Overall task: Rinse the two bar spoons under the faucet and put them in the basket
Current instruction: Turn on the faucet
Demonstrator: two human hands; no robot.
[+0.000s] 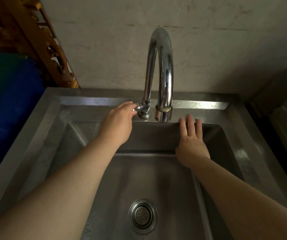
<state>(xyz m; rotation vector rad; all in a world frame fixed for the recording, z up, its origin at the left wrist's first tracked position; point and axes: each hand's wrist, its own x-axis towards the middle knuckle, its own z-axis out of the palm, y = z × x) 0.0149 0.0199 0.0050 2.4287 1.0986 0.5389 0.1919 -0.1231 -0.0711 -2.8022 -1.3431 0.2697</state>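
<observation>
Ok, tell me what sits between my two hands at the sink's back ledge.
Head view: the faucet's spout hangs between left hand and right hand.

**Obscured and cut-off items at the sink**

Your left hand (pixel 117 123) covers most of the faucet handle (pixel 136 108); its fingertips are hidden. The sink (pixel 243 153) runs off the bottom edge. Both forearms leave the frame at the lower corners. The carved wooden piece (pixel 35 32) at upper left is blurred and cropped.
</observation>
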